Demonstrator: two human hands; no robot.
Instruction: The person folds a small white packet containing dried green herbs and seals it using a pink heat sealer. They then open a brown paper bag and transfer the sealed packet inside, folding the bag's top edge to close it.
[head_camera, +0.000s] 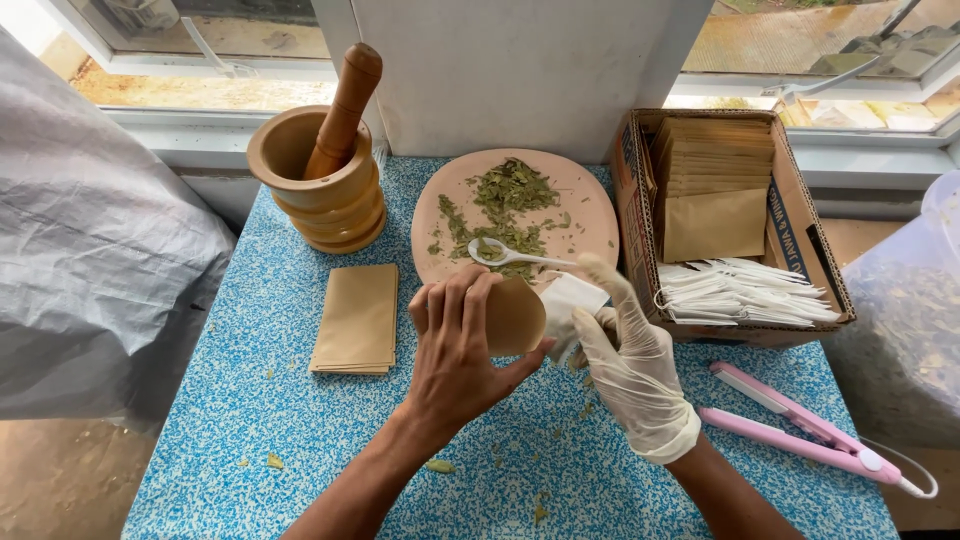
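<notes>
While cupped in left-hand fingers (455, 305), the brown pouch (515, 315) touches the gloved right hand (630, 360).

On the counter (250, 400), the mortar (318, 180) stands behind the envelopes (356, 318), left of the plate (590, 205); the box (800, 225) sits right.

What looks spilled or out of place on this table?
Small dried leaf bits lie scattered on the blue speckled table, away from the leaf pile on the round plate. Nothing else stands out.
</notes>
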